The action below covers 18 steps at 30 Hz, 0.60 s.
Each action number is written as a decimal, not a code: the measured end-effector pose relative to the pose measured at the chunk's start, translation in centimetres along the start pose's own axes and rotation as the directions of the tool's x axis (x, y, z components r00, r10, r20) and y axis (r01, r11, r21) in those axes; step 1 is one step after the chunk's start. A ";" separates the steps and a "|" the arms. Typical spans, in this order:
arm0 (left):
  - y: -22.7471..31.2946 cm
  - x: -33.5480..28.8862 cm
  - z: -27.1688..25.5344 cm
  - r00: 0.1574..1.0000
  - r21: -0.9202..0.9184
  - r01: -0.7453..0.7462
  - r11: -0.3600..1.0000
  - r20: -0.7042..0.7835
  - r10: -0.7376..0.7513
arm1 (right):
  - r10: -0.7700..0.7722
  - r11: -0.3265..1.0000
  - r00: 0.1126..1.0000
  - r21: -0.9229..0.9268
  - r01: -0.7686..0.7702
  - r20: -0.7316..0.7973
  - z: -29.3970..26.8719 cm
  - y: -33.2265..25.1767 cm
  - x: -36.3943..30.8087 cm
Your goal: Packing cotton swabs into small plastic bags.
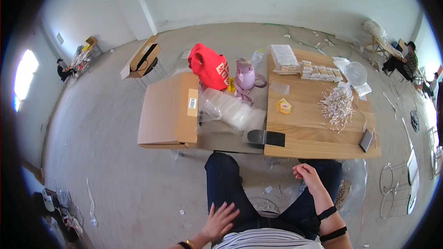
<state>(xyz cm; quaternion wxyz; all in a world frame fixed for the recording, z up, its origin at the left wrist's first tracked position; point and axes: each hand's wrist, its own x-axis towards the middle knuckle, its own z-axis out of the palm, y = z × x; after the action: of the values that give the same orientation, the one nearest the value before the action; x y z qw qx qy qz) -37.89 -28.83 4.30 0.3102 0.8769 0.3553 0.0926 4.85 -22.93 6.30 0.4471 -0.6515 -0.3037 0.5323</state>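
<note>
My left hand (220,221) lies on my left thigh, its fingers spread and nothing in it. Over my right thigh, just below the table's front edge, is my right hand (308,177); its fingers are loosely bent and a little apart, with nothing seen in them. The wooden tabletop (314,145) is the nearest surface to it. On that top lie a heap of thin white sticks or swabs (338,106), a small yellow pack (284,106) and a dark phone-sized block (366,140). A black flat piece with a clear strip (275,138) sits at the front left corner.
A large cardboard box (168,110) stands left, beside clear plastic bags (237,110), a red bag (210,67) and a lilac bottle (245,74). Small white packs (320,71) and a white fan (356,74) are farther back. A bag of brownish pieces (344,193) is by my right leg. Other people (406,62) sit far off.
</note>
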 end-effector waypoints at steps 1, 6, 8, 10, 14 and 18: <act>-0.9 1.7 -0.3 0.998 0.020 0.013 1.000 -0.067 -0.012 | 0.003 1.000 1.000 -0.010 -0.003 0.000 0.2 0.0 -0.1; -9.2 12.4 -3.2 0.920 -0.011 0.160 0.987 -0.362 -0.153 | -0.010 0.999 1.000 -0.033 0.010 0.018 0.6 -1.1 -0.7; -14.1 15.3 -3.9 0.910 -0.104 0.207 0.973 -0.346 -0.231 | -0.009 0.999 1.000 -0.032 0.010 0.024 0.8 -1.3 -0.8; -20.2 14.7 -4.7 0.849 -0.210 0.378 0.902 -0.309 -0.428 | 0.000 0.999 0.998 -0.035 0.002 0.063 2.1 -1.5 -0.5; -11.1 17.7 -3.9 0.897 -0.111 0.364 0.925 -0.225 -0.380 | 0.011 1.000 0.998 -0.025 -0.013 -0.059 -1.1 -0.6 -1.5; -7.4 9.0 -2.5 0.925 -0.203 0.147 0.968 -0.319 -0.207 | 0.038 0.997 0.999 -0.059 -0.040 -0.031 -0.8 -0.3 -1.5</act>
<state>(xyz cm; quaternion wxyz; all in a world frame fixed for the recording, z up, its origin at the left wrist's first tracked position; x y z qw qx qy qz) -36.44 -17.39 1.21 0.3279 0.7814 0.4717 0.2439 5.30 -24.33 7.26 0.4216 -0.6782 -0.2999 0.5218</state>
